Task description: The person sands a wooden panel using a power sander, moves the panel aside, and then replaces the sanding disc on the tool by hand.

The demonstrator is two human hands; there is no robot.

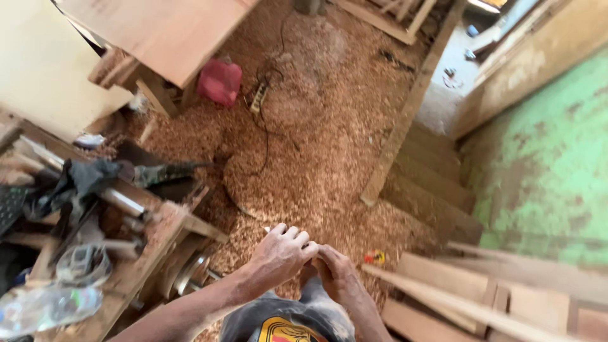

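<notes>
Curled fingers on the left hand (280,253) closed over something small and pale, only a sliver of it (268,229) peeping out by the knuckles at lower centre of the frame; what it was I could not tell. Pressed against that fist from the right, the right hand (335,273) was bent too, its fingertips meeting the left's, though whether it gripped anything was hidden from view.

At far left a cluttered wooden workbench (136,269) carried a crumpled clear plastic bottle (47,307) and a dark rag (79,180). Sawdust (316,145) covered the floor through the middle, with a red bag (220,81) and a power strip (258,97) in the upper part. Pale planks (468,297) lay at lower right, under a patchy green wall (551,164).
</notes>
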